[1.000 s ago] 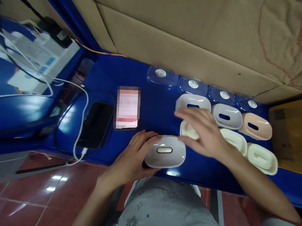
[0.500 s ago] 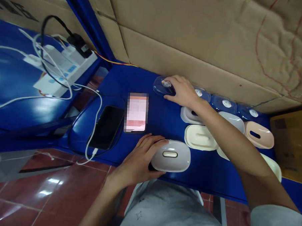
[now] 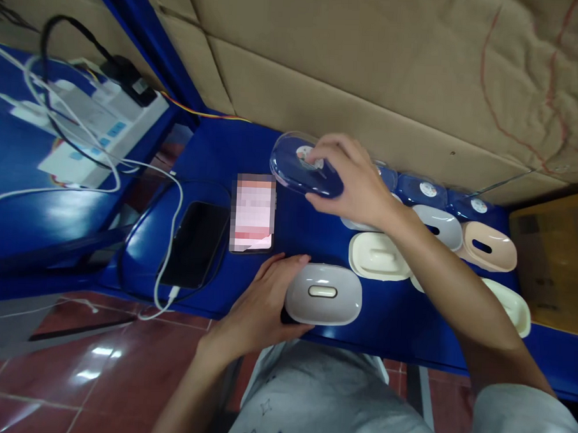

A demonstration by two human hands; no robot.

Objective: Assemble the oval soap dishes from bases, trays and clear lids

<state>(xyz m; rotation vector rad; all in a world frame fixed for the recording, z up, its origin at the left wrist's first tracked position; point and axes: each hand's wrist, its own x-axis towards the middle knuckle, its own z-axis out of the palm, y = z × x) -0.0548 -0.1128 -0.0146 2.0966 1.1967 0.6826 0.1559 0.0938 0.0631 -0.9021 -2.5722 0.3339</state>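
A clear oval lid [image 3: 291, 169] with a round sticker is held up over the blue table by my right hand [image 3: 350, 181], its fingers on the lid's right end. My left hand [image 3: 261, 301] curls around the left end of a grey-white oval dish [image 3: 345, 299], thumb at the near edge and fingers at the far edge. A cream oblong piece sits in the middle of this dish. To its upper right lies a cream dish [image 3: 380, 255] with a raised bar, partly under my right forearm.
Behind are more clear lids [image 3: 421, 190]. On the right are a white dish [image 3: 444, 226], a peach dish [image 3: 491, 248] and a cream dish [image 3: 510, 306]. Two phones [image 3: 253, 212], [image 3: 196, 244] lie left, near a power strip [image 3: 105, 138] with cables. Cardboard [image 3: 324, 71] stands behind.
My right hand has lifted the clear lid off the table, tilting it and bringing it nearer. My left hand stays at the grey-white dish. The whole view has shifted slightly.
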